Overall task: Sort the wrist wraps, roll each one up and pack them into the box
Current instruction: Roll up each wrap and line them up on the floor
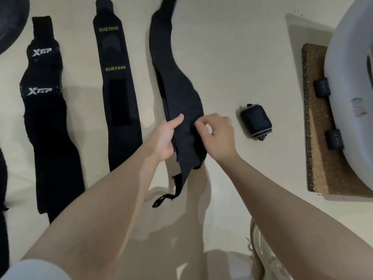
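A plain black wrist wrap [173, 81] lies stretched away from me on the pale floor, its near end lifted. My left hand [164, 136] grips that end from the left, thumb on top. My right hand [217, 134] pinches the same end from the right. A thin thumb loop [163, 199] dangles below. To the left lie a XUEYING wrap [117, 87] and an XTEP wrap [45, 118], both flat. A rolled wrap [256, 121] sits to the right of my hands. The pale grey box [351, 81] stands at the far right edge.
A cork mat [321, 158] lies under the box, with two small rolled wraps [321, 87] [334, 139] on it. Another dark wrap [3, 188] shows at the left edge. A white shoe [260, 249] is at the bottom right.
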{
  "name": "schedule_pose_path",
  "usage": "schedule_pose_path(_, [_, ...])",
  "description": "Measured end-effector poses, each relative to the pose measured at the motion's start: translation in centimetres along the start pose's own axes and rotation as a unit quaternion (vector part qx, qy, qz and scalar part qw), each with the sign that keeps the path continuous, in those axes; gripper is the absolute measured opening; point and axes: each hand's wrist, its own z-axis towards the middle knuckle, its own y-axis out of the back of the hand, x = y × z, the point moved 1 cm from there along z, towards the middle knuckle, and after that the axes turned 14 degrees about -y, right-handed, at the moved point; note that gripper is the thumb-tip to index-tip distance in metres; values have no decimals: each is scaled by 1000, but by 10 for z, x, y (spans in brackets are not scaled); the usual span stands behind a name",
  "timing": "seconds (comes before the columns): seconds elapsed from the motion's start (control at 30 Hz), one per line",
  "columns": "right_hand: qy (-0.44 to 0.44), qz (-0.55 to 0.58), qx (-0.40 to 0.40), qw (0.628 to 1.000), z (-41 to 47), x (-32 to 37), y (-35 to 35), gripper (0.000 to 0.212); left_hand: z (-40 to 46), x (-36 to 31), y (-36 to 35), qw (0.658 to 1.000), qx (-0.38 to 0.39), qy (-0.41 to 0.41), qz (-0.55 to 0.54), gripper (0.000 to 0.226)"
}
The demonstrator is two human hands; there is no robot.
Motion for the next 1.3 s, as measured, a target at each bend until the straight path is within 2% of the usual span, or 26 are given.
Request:
schedule_pose_path(0.03, [-23,8,-29,999,1,-3,4,23,-3,0,0,1000,16,14,-15,30])
schedule_pose_path(0.07, [-79,57,11,995,0,-4,6,34,-3,1,0,999,23,27,-21,31])
schedule_pose_path(0.1, [-145,146,95,974,-1,-6,6,46,-3,3,0,999,18,40,-20,32])
schedule_pose_path(0.13, [-213,214,186,935,-3,-10,5,48,-3,5,-1,999,3,51,-9,33])
schedule_pose_path(0.17, [-252,256,256,898,-7,-13,3,42,-4,8,-1,998,-19,58,9,34])
schedule_pose_path(0.2, [-257,252,294,886,-9,-17,-1,31,-4,11,0,997,-45,57,28,35])
schedule_pose_path(0.27, [-260,234,269,897,-12,-17,-6,18,-6,18,3,996,-57,53,49,38])
schedule_pose_path(0.33, [-273,245,212,906,-10,-14,-9,18,-17,25,6,994,-31,85,69,43])
schedule_pose_path(0.4, [-276,250,177,911,-8,-10,-13,18,-30,31,14,985,3,138,108,50])
schedule_pose_path(0.47, [-280,238,151,918,-8,-6,-15,19,-41,33,21,979,49,166,103,51])
schedule_pose_path(0.53, [-280,255,175,909,-11,-4,-15,20,-48,30,22,983,52,162,72,43])
schedule_pose_path(0.63, [-297,284,267,872,-24,-3,-7,35,-55,27,21,982,-8,165,91,39])
schedule_pose_path(0.8, [-369,136,323,861,-60,-17,4,43,-68,41,11,983,-64,152,75,35])
schedule_pose_path(0.9, [-399,175,359,825,-85,-23,8,40,-73,52,14,985,-73,144,61,37])
schedule_pose_path(1.0, [-363,180,330,853,-95,-27,17,42,-75,61,17,988,-80,120,49,34])
schedule_pose_path(1.1, [-337,216,270,876,-98,-27,27,59,-80,64,15,993,-57,88,58,26])
schedule_pose_path(1.23, [-258,126,311,906,-108,-20,39,29,-79,67,15,990,-82,38,110,35])
schedule_pose_path(1.3, [-257,133,351,890,-108,-22,43,40,-77,68,14,986,-95,28,135,39])
